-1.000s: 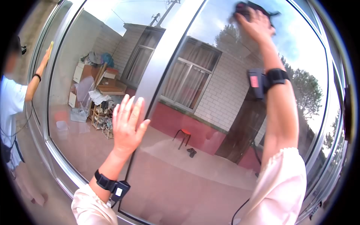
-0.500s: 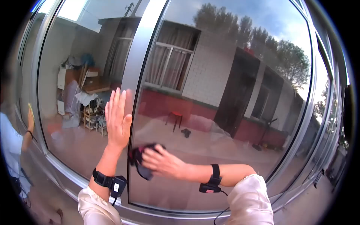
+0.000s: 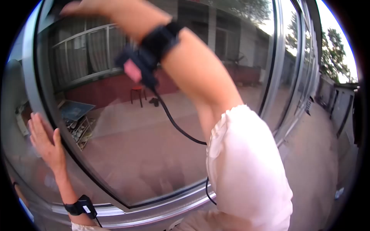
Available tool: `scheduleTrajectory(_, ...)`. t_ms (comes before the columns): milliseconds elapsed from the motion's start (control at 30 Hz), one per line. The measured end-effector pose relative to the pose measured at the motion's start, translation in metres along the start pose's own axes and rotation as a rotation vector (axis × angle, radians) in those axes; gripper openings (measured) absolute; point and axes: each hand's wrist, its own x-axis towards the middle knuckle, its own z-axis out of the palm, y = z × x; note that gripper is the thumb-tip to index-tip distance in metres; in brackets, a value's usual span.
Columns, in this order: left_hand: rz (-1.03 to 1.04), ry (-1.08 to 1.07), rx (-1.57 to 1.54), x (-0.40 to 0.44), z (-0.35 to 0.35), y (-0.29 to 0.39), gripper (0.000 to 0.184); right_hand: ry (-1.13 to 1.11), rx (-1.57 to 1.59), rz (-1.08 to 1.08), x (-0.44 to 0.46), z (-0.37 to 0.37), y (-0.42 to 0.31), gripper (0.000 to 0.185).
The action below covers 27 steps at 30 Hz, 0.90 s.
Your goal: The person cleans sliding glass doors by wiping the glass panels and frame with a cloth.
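Note:
My left hand [image 3: 48,148] lies flat against the window at the left, fingers extended, beside the metal frame [image 3: 34,90], with nothing in it. Up at the top left edge is my right hand [image 3: 79,8], blurred and partly cut off, close to the upper glass. Whether it holds the dark cloth cannot be made out. My right forearm crosses in front of the large glass pane [image 3: 154,154]. Each wrist wears a black strap with a small box; a cable runs from the right one [image 3: 142,63].
Through the glass show a red stool [image 3: 137,89], dark shoes [image 3: 154,101], a rack [image 3: 81,133] and a curtained window [image 3: 88,52]. A paved walkway [image 3: 308,165] runs along the right. Part of another person [image 3: 24,202] shows at the lower left edge.
My right hand has swept from low on the pane up to the top left. The view has shifted, and my left hand now appears farther left and lower, still flat.

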Motion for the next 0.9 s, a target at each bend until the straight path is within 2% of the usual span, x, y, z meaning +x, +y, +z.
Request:
scheduleTrajectory(67, 0.041, -0.012, 0.035, -0.002, -0.007, -0.004, 0.062, 0.054, 0.176, -0.212, -0.08, -0.026, -0.066, 0.071)
scheduleTrajectory(133, 0.065, -0.021, 0.091, -0.007, -0.005, -0.007, 0.058, -0.177, 0.314, -0.321, -0.175, -0.07, -0.107, 0.066)
scheduleTrajectory(233, 0.111, -0.049, 0.211, -0.009, -0.01, -0.006, 0.055, -0.586, 0.372, -0.619, -0.338, -0.13, -0.163, 0.061)
scheduleTrajectory(267, 0.105, -0.03, 0.156, -0.007, -0.009, -0.005, 0.054, -0.578, 0.421, -0.69, -0.39, -0.143, -0.169, 0.057)
scheduleTrajectory(300, 0.097, -0.012, 0.105, -0.008, -0.01, -0.006, 0.054, -0.673, 0.536, -0.761, -0.416, -0.156, -0.165, 0.053)
scheduleTrajectory(333, 0.101, -0.011, 0.18, -0.006, -0.011, -0.004, 0.054, -0.66, 0.561, -0.781, -0.417, -0.162, -0.153, 0.046)
scheduleTrajectory(400, 0.079, -0.011, 0.133, -0.001, -0.012, -0.012, 0.057, -0.67, 0.609, -0.714, -0.375, -0.152, -0.132, 0.038)
scheduleTrajectory(500, 0.038, -0.03, 0.131, 0.0, -0.016, -0.008, 0.06, -0.706, 0.631, -0.52, -0.219, -0.131, -0.062, 0.051)
scheduleTrajectory(567, -0.004, -0.019, 0.105, 0.002, -0.021, -0.003, 0.06, -0.554, 0.34, -0.536, -0.144, -0.113, -0.033, 0.063)
scheduleTrajectory(633, -0.107, 0.067, -0.078, 0.003, -0.029, 0.013, 0.06, -0.397, 0.067, -0.427, -0.074, -0.094, 0.004, 0.076)
scheduleTrajectory(667, -0.11, 0.094, -0.17, 0.005, -0.042, 0.033, 0.056, -0.328, -0.036, -0.285, -0.042, -0.083, 0.03, 0.078)
scheduleTrajectory(700, -0.103, 0.105, -0.334, 0.005, -0.054, 0.05, 0.051, -0.312, -0.049, -0.089, -0.012, -0.073, 0.05, 0.079)
scheduleTrajectory(733, -0.087, 0.127, -0.496, 0.006, -0.07, 0.065, 0.047, -0.239, -0.033, -0.059, 0.017, -0.062, 0.074, 0.08)
scheduleTrajectory(767, -0.071, 0.059, -0.648, 0.003, -0.093, 0.083, 0.042, -0.226, -0.041, -0.005, 0.035, -0.054, 0.086, 0.08)
scheduleTrajectory(833, -0.04, -0.049, -0.938, -0.004, -0.131, 0.115, 0.033, -0.27, -0.188, 0.063, 0.025, -0.072, 0.055, 0.08)
scheduleTrajectory(867, -0.076, -0.114, -1.083, -0.003, -0.146, 0.13, 0.029, -0.124, -0.035, -0.389, -0.038, -0.065, 0.038, 0.059)
scheduleTrajectory(900, -0.15, -0.178, -1.208, -0.003, -0.163, 0.144, 0.028, -0.172, 0.086, -0.484, -0.086, -0.079, 0.011, 0.057)
